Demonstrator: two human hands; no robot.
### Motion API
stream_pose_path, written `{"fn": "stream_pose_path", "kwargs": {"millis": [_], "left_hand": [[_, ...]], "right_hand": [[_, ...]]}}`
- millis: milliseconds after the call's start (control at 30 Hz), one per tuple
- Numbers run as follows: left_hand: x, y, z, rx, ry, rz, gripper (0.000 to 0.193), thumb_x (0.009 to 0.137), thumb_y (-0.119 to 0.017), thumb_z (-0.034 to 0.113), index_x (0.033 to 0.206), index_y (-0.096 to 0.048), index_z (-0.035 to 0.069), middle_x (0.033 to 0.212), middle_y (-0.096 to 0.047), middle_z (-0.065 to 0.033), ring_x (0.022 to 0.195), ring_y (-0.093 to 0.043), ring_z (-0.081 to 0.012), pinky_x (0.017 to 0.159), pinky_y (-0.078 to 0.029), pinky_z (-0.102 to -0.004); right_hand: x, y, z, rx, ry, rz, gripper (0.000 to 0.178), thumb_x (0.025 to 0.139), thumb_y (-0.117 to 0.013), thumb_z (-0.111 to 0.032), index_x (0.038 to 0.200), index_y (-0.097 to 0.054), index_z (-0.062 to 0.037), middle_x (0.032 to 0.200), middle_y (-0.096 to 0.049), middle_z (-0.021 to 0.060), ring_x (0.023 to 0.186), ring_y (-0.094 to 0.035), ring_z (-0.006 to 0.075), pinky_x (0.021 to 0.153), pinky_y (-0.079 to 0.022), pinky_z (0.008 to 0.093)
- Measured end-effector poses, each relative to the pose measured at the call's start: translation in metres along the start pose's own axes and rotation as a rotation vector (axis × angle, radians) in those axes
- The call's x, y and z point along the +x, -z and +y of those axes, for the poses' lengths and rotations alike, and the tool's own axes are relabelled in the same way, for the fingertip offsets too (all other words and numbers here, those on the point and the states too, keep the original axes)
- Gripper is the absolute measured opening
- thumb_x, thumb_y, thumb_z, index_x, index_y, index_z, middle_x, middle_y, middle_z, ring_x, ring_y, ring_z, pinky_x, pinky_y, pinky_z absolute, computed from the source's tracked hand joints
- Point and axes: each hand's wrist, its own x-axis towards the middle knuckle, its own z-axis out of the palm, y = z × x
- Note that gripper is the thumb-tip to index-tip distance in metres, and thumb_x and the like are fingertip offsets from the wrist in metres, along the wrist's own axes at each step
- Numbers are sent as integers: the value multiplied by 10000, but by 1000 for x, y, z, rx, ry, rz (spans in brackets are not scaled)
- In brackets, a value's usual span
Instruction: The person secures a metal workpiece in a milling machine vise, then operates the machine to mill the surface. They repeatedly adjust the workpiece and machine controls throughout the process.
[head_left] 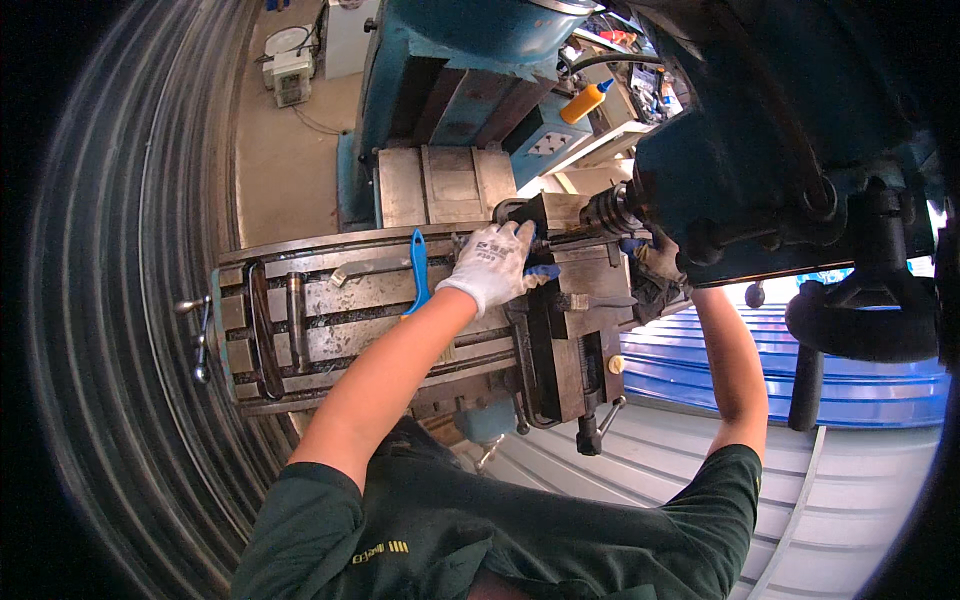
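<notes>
My left hand, in a white glove with blue fingertips, is at the left side of a machine vise. Its fingers reach over a dark block at the vise's far end, with the thumb bent in nearer to me. What they grip there is hidden. Across the vise, my gloved right hand is partly covered by the milling machine's head. The right fingers curl in below the spindle chuck, and I cannot make out what is in them. Dark cloth-like material hangs beside that hand.
The slotted machine table carries a blue-handled brush, a metal cylinder and a dark curved bar. A crank handle juts out left. Black levers hang at right. A yellow bottle stands behind.
</notes>
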Motion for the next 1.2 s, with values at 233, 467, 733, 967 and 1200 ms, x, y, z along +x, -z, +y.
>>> {"fn": "stream_pose_path", "kwargs": {"millis": [233, 467, 733, 967, 1200], "left_hand": [[0, -12, -7, -39, -42, 119, 937, 854, -568, 638, 1467, -315, -24, 1411, -458, -276, 1268, -496, -378, 1068, -395, -434], [-1, -7, -4, -61, -23, 90, 929, 853, -586, 617, 1473, -309, -18, 1432, -435, -278, 1298, -470, -377, 1087, -378, -431], [-2, -3, -1, -45, -8, 42, 941, 860, -553, 648, 1473, -304, -21, 1432, -435, -280, 1288, -480, -381, 1085, -382, -428], [1, -8, -2, -30, 4, 69, 939, 860, -548, 649, 1473, -303, -18, 1422, -437, -289, 1286, -479, -388, 1085, -377, -433], [-2, -13, 1, 2, -47, 209, 887, 868, -562, 620, 1418, -376, -51, 1344, -512, -260, 1202, -550, -362, 1009, -448, -421]], "right_hand": [[2, 5, -2, 3, 17, -44, 451, 961, -535, -400, 1183, -597, -12, 1073, -654, 170, 971, -617, 301, 882, -477, 384], [4, -7, 5, -10, 49, -4, 479, 967, -524, -427, 1195, -592, -10, 1071, -651, 173, 969, -616, 302, 879, -477, 384], [-19, 6, 53, 200, -51, 622, 512, 975, -512, -458, 1208, -585, -9, 1069, -648, 176, 966, -614, 304, 876, -476, 383], [8, -52, 87, 67, 134, 435, 541, 981, -501, -485, 1220, -580, -7, 1067, -646, 178, 963, -613, 305, 873, -476, 383], [9, -81, 160, -314, 262, 654, 512, 1015, -441, -434, 1230, -568, 14, 1081, -634, 239, 994, -613, 385, 886, -471, 436]]}}
